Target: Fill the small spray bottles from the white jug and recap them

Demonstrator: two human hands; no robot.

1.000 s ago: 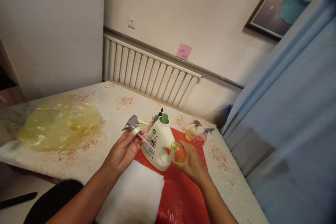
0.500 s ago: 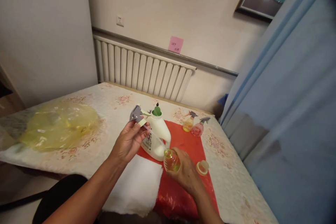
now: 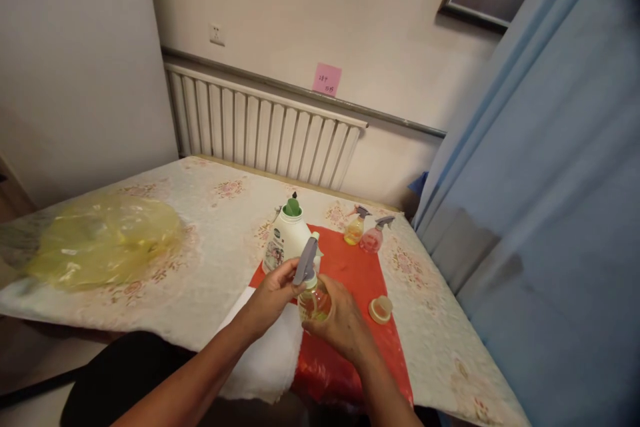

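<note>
My left hand (image 3: 277,290) grips the grey spray head (image 3: 307,261), which sits on the mouth of a clear spray bottle (image 3: 314,305). Wrapped round that bottle from the right is my right hand (image 3: 343,317). The bottle is tinted yellow-green near its neck and is held over a red sheet (image 3: 350,273). Just behind my hands stands a large white jug (image 3: 294,230) with a label and an open mouth, a green piece (image 3: 293,207) showing in it. A pale cap (image 3: 381,309) lies to the right of my right hand.
Two more spray bottles, one yellow (image 3: 354,231) and one pink (image 3: 371,240), stand at the sheet's far right. A white towel (image 3: 267,360) lies at the near edge. On the left rests a yellow plastic bag (image 3: 107,240). A blue curtain (image 3: 540,200) borders the right side.
The spray head, earlier held apart with its tube over the bottle mouth, now sits on the bottle. My left hand has moved right and down; the bottle is more upright.
</note>
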